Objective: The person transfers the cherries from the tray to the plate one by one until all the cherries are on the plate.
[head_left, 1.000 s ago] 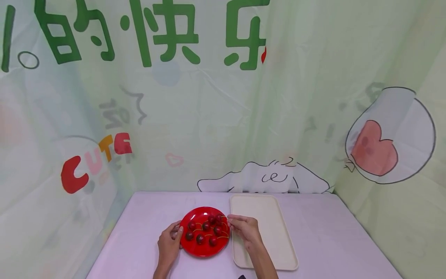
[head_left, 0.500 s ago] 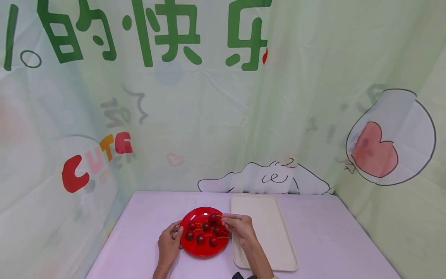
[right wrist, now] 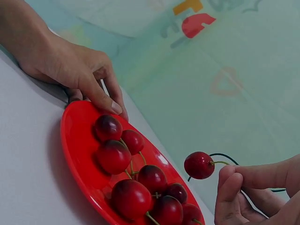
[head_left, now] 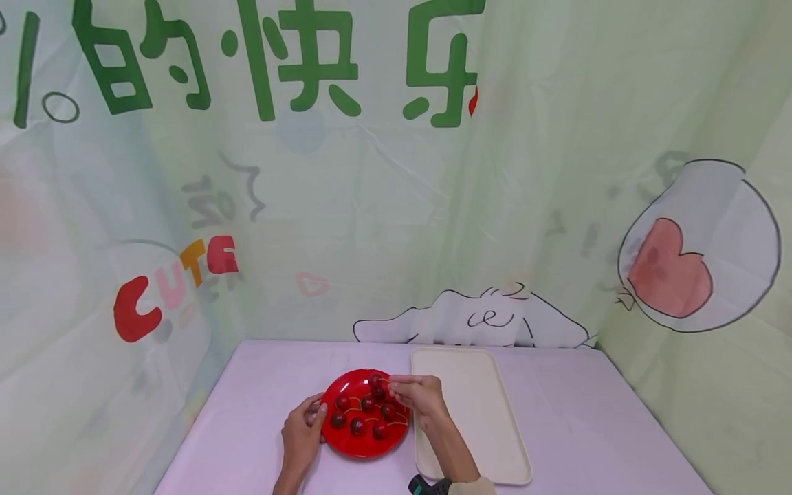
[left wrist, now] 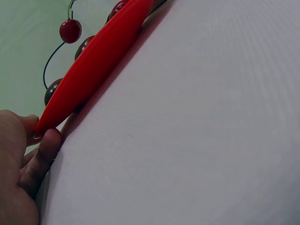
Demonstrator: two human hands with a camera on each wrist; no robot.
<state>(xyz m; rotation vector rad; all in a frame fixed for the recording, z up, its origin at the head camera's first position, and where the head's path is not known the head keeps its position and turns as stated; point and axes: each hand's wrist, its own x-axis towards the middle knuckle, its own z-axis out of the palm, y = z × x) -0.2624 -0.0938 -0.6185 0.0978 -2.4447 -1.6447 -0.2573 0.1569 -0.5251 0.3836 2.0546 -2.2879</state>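
Observation:
A round red plate (head_left: 346, 447) bears several dark red cherries (head_left: 357, 426) with green stems. My left hand (head_left: 301, 434) holds the plate's left rim, thumb at the edge; the left wrist view shows the rim pinched between thumb and fingers. At the plate's right side, my right hand (head_left: 422, 399) pinches the stem of one cherry (right wrist: 199, 165). That cherry hangs above the others, clear of the plate in the right wrist view. Its stem's end is hidden between thumb and fingers. A dark thin curve runs behind the held cherry.
A cream rectangular tray (head_left: 476, 412) lies right of the plate, partly under my right forearm. Both rest on a table with a pale lilac cloth (head_left: 588, 426). Printed curtains (head_left: 396, 206) enclose the table's back and sides.
My right hand has moved left, further over the plate, carrying the cherry by its stem. The left hand and the plate have kept their place; the head view has shifted slightly.

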